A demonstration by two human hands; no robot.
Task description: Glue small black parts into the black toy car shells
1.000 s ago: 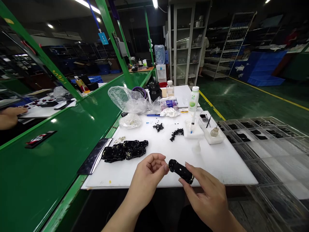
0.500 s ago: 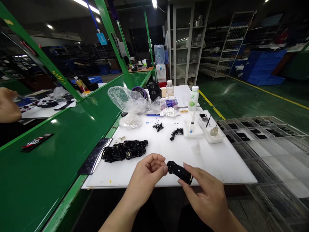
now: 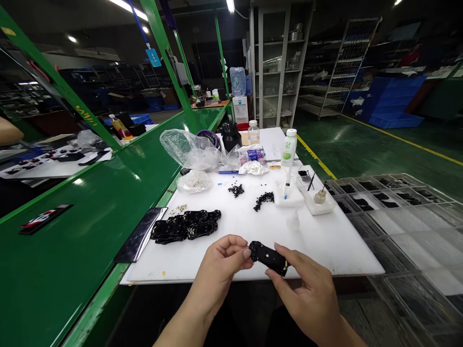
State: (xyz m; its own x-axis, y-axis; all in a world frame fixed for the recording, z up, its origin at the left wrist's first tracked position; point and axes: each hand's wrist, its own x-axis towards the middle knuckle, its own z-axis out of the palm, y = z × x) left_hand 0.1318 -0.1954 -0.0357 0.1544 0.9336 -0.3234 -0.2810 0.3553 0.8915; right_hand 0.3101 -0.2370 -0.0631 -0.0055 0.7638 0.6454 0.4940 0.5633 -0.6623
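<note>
A black moulded part with a small white spot, which looks like a toy car chassis, is held slightly tilted over the front of the white work board. My right hand grips its right end between thumb and fingers. At the left end, my left hand is closed, thumb and curled fingertips pinching at the edge; any small piece between them is hidden. To the left lies a heap of similar black chassis, some with pale bits. Farther back are two piles of tiny black parts.
A syringe stands on a white block, beside a clear tray with a small jar. Plastic bags, crumpled tissue and bottles line the back. Divided trays sit at right. Another person's arm shows far left.
The chassis has turned slightly between my fingers, and my left fingers have shifted a little at its end. The other person's hand has moved toward the left, partly out of view.
</note>
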